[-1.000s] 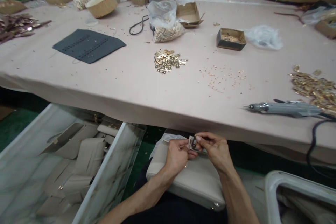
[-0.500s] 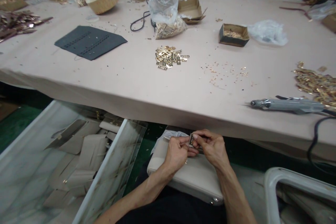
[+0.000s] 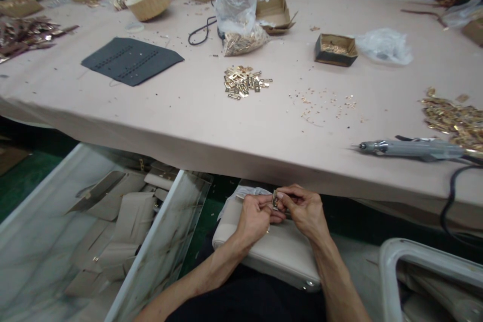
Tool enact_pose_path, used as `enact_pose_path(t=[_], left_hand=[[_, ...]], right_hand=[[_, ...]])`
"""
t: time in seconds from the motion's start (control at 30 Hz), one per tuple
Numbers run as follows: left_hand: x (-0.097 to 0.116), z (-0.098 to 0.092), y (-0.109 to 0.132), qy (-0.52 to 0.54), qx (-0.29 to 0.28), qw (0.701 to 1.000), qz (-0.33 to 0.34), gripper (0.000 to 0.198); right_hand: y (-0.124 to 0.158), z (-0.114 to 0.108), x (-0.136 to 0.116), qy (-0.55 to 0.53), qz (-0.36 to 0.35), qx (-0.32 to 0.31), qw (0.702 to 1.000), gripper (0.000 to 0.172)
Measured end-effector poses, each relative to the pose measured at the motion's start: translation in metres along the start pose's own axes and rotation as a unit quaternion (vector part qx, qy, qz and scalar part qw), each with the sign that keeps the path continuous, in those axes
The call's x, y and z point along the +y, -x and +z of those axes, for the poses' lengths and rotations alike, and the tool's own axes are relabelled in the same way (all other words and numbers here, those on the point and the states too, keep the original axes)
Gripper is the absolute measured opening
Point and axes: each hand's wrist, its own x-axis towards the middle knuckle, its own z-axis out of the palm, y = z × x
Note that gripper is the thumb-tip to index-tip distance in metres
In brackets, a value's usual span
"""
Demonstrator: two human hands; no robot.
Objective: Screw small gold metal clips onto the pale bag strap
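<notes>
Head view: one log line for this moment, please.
left hand: pinching metal clasp | right hand: pinching same | beige bag: on lap

Small clasp (image 3: 275, 200) between hands: shiny metal, probably brass-toned. Bag (image 3: 279, 251) beneath: smooth cream leather-like. Tabletop (image 3: 188, 110): matt pink cloth. Plates (image 3: 243, 83) mid-tabletop: glossy gold metal.

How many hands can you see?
2. The left hand and the right hand meet just below the table edge, over a beige bag, pinching a small metal piece between them.
</notes>
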Motion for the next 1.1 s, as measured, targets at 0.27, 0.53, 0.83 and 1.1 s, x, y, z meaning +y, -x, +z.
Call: enact_pose_path(t=[0.27,0.53,0.83,1.1], left_hand=[[0.0023,0.0029,0.0027,-0.009,0.009,1.0,0.011,0.026],[0.0012,0.0054,0.0013,-0.011,0.046,0.999,0.008,0.03],[0.0013,0.004,0.0041,-0.001,0.029,0.999,0.017,0.034],[-0.0033,0.0026,0.0034,-0.008,0.025,0.999,0.024,0.034]], right_hand=[[0.0,-0.0003,0.0029,-0.013,-0.001,0.005,1.0,0.027],[0.0078,-0.0019,-0.0026,0.069,-0.058,0.031,0.995,0.018],[0.0083,-0.0012,-0.002,0.059,-0.073,0.017,0.995,0.017],[0.008,-0.0018,-0.0003,0.081,-0.089,0.014,0.993,0.016]])
